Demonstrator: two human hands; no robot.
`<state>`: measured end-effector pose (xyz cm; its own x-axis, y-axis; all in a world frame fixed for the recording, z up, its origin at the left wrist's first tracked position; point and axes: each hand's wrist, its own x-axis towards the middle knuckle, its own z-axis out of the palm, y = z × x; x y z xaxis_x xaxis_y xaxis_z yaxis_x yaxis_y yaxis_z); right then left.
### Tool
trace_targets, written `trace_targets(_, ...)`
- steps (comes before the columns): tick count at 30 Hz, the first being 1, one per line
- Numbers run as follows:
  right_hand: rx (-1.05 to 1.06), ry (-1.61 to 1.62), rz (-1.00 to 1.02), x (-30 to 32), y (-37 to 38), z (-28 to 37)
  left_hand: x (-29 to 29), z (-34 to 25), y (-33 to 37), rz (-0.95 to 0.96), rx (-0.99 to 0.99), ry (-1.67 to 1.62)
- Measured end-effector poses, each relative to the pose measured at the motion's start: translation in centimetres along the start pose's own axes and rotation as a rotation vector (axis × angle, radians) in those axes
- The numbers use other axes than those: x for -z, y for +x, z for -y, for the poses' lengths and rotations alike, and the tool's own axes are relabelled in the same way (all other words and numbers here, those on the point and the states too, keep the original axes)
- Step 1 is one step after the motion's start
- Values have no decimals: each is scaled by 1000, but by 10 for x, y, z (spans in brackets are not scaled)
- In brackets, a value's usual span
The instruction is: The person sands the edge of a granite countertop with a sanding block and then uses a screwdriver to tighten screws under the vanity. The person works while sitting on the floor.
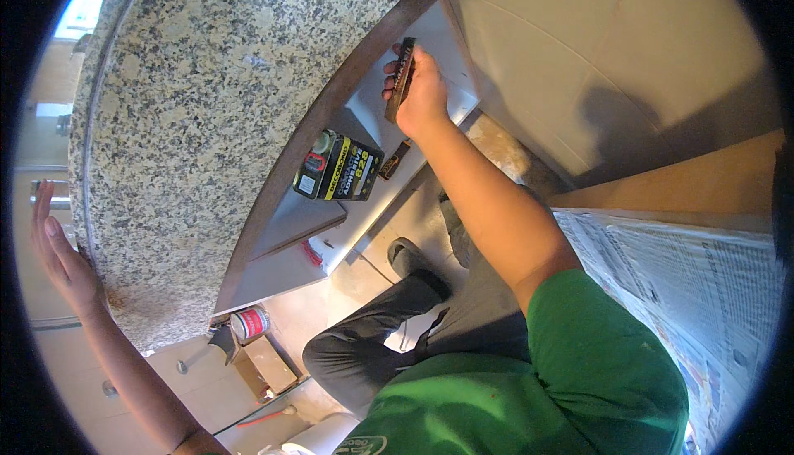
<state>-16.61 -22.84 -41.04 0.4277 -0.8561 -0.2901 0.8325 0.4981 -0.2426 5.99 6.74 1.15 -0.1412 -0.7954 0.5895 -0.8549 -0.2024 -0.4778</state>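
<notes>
My right hand (425,95) is wrapped round a narrow dark brown block with pale lettering (400,83), its exact kind unclear. It holds the block over the open shelf compartment (451,41) under the countertop. At the left, my left hand (68,269) has its fingers stretched out beside the rim of the speckled granite countertop (207,83). It holds nothing. Below the right hand, on the white shelf, stands a black and yellow rectangular can (343,170). A small black and orange pack (394,160) lies next to it.
A brown board (302,236) and a small red item (312,253) lie farther along the shelf. On the floor are a red and white tin (250,323) and an open cardboard box (269,364). Newspaper (678,281) covers a panel at my right, near a tiled wall (571,33).
</notes>
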Motion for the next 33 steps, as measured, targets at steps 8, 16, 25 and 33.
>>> trace_targets(8, 94, -127, 116, -5, -14, -7, 0, -3, -1, -4, 1, 27)
trace_targets(16, 73, -103, 133, 0, -7, -14, -1, -14, 1, -15, 16, 15)
trace_targets(25, 61, -46, 57, -16, -10, -15, 1, -8, -1, -2, -1, 31)
trace_targets(33, 112, -29, 40, -22, -4, -17, -1, -3, -2, -5, 0, 3)
